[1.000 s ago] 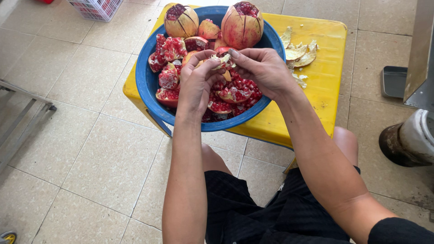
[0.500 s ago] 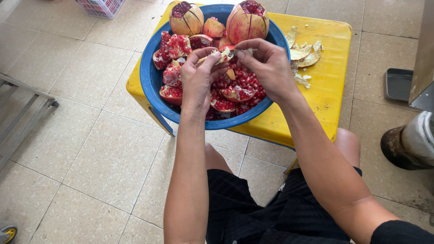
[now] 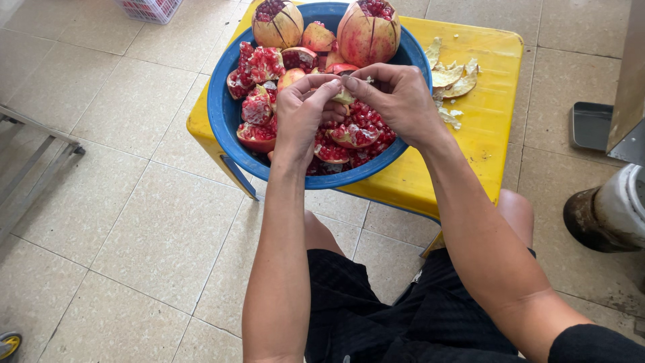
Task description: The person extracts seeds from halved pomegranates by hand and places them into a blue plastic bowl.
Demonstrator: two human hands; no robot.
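Here your left hand (image 3: 301, 114) and right hand (image 3: 396, 101) pinch together on a pomegranate piece (image 3: 342, 98) above the blue basin (image 3: 222, 114) at the yellow table's (image 3: 490, 128) left edge; it looks light, brittle and juicy-slick, so grip the rind

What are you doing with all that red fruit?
A seated person leans over a blue bowl on a low yellow table. The left hand and the right hand meet above the bowl, pinching a small pomegranate piece between the fingertips. The bowl holds broken pomegranate chunks full of red seeds, plus two scored whole pomegranates at the far side. Pale peel scraps lie on the table beside the bowl.
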